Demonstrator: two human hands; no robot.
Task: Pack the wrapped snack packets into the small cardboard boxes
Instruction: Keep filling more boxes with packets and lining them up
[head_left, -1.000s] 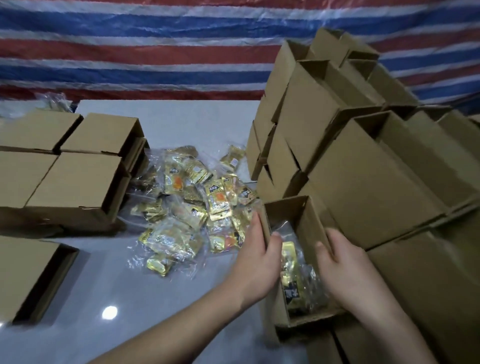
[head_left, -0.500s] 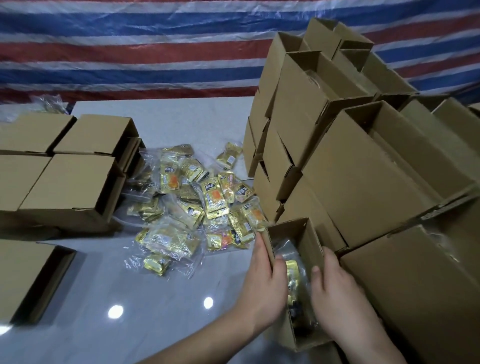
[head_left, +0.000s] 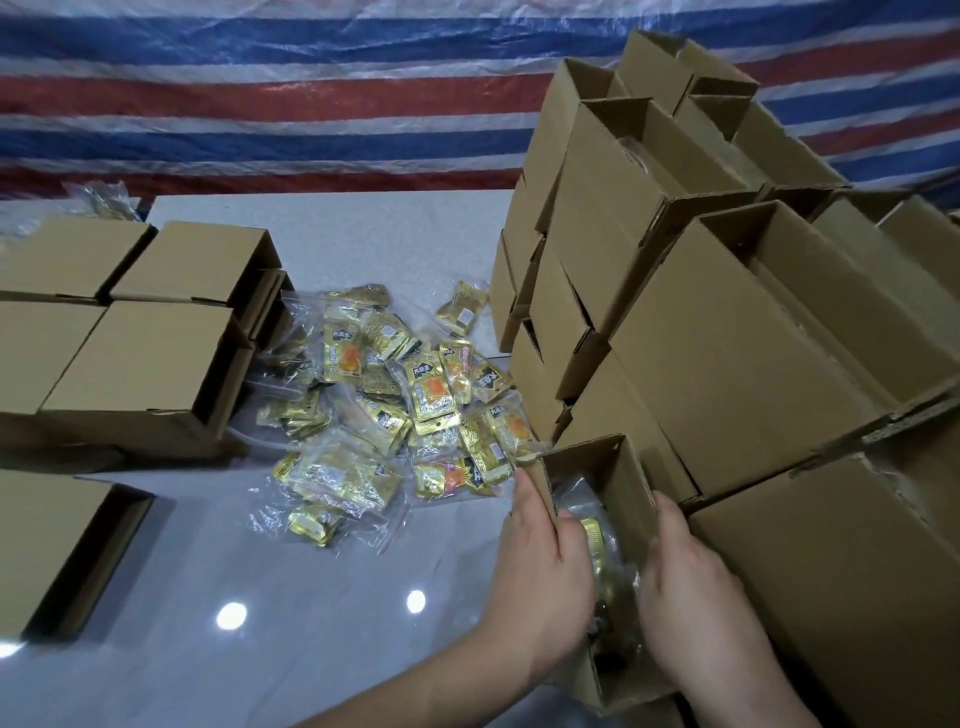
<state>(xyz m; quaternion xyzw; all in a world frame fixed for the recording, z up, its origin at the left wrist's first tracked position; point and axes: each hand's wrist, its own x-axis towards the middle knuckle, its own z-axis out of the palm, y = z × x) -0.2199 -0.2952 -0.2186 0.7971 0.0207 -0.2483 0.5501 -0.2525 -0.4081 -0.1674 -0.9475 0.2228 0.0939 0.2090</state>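
Packets (head_left: 410, 400) in gold foil and clear wrap lay heaped on the bench (head_left: 322, 244), between the shut boxes (head_left: 140, 358) on your left and the stack of open boxes (head_left: 727, 332) on your right. You were in the filling step: one small box (head_left: 618, 488) stood open at the near edge, with a clear bag of gold packets (head_left: 597, 540) already inside it. Your left hand (head_left: 545, 571) gripped the box's left wall, thumb hooked over the rim and into the opening, and your right hand (head_left: 691, 582) pressed flat against its right wall, fingers fairly straight; whether its thumb reached inside could not be told. The two hands were apart, with the box held between them. The load looked seated low enough, so I judge the next move called for either another handful from the heap or folding the flaps shut and moving the box across to the finished ones. The foil looked slick and crinkly, so a firm pinch would suit. Plenty of packets were left, so the job seemed far from done.
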